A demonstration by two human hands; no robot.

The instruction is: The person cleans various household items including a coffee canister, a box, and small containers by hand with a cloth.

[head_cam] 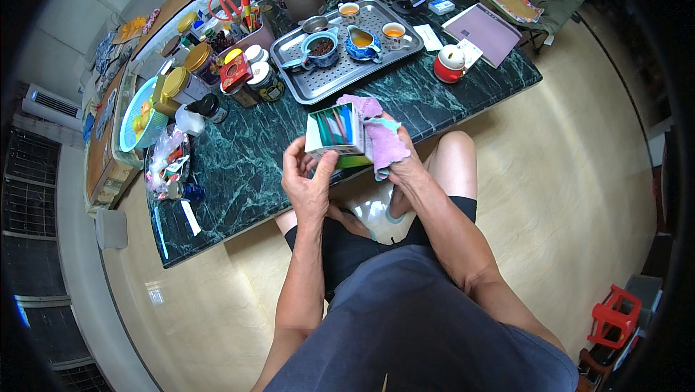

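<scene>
Above the near edge of the table, my left hand grips a small open-topped box, with its thumb on the front wall. Several flat packets in green, white and blue stand inside the box. A pink and mint cloth is in my right hand, pressed to the right side of the box. The cloth covers part of that side and some of my right fingers.
A perforated metal tray bears a blue teapot, a pitcher and two cups of tea. Several jars stand left. A red and white pot and a purple folder lie right on the green marble table.
</scene>
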